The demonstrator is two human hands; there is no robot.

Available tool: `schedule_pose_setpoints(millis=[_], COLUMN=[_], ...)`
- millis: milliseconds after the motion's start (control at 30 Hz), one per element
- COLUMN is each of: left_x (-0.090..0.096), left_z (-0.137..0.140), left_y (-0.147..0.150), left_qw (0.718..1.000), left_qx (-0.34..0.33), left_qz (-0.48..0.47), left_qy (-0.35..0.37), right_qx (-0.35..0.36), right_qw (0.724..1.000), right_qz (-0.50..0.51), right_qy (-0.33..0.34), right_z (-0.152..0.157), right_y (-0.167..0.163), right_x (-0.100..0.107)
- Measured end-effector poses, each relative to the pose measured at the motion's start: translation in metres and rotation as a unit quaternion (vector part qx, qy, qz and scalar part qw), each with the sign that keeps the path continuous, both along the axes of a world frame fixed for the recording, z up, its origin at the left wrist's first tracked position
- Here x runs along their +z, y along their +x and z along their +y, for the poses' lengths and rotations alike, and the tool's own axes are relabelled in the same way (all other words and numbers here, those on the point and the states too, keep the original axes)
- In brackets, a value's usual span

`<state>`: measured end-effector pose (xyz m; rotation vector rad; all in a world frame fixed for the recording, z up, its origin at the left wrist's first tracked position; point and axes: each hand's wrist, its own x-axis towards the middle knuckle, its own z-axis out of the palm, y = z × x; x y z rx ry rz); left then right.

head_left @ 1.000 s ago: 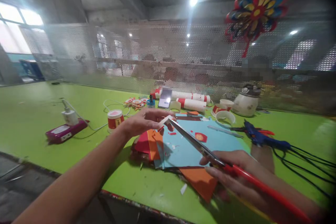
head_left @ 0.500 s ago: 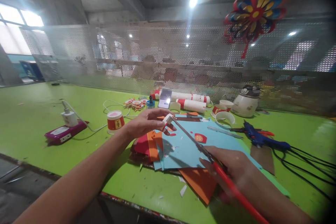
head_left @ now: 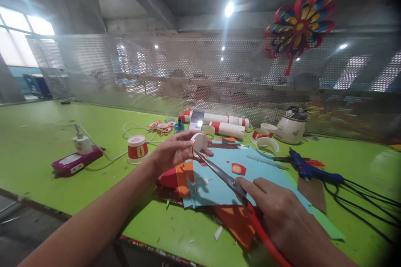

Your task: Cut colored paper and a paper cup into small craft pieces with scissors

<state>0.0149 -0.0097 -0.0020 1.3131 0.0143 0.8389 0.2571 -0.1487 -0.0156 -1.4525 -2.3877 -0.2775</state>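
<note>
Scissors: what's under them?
Below the scissors, the blue sheet and orange paper show; what they and the right hand cover there can't be seen.

Red-handled scissors (head_left: pixel 237 188), tips at a small white red-edged piece (head_left: pixel 198 142).

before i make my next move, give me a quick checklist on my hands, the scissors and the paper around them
1. Left hand holding the curved white piece: ok, between thumb and fingers.
2. Right hand gripping the scissors: ok, around the red handles.
3. Edge of the white piece between the blades: cannot tell; the tips meet it in the view.
4. Left fingers clear of the blade tips: cannot tell, too close together to judge.
5. Blue paper free of scraps: not ok, small bits lie on it.
6. Glue gun apart from both hands: ok.
</note>
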Motion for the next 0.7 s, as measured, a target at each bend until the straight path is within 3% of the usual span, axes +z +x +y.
schedule_pose_setpoints(millis=[200,467,700], left_x=[0.0,0.0,-0.002], left_z=[0.005,0.003,0.006], left_y=[-0.005,-0.001,-0.003], left_qw=[0.998,0.993,0.992], left_qx=[0.044,0.095,0.083], left_qz=[0.015,0.052,0.069], left_qy=[0.031,0.055,0.069], right_qx=[0.002,0.022,0.007], right_qw=[0.996,0.983,0.958], right_qz=[0.089,0.143,0.222], right_qy=[-0.023,-0.117,-0.184], right_z=[0.008,0.01,0.006], right_y=[0.009,0.011,0.011], right_x=[0.002,0.001,0.006])
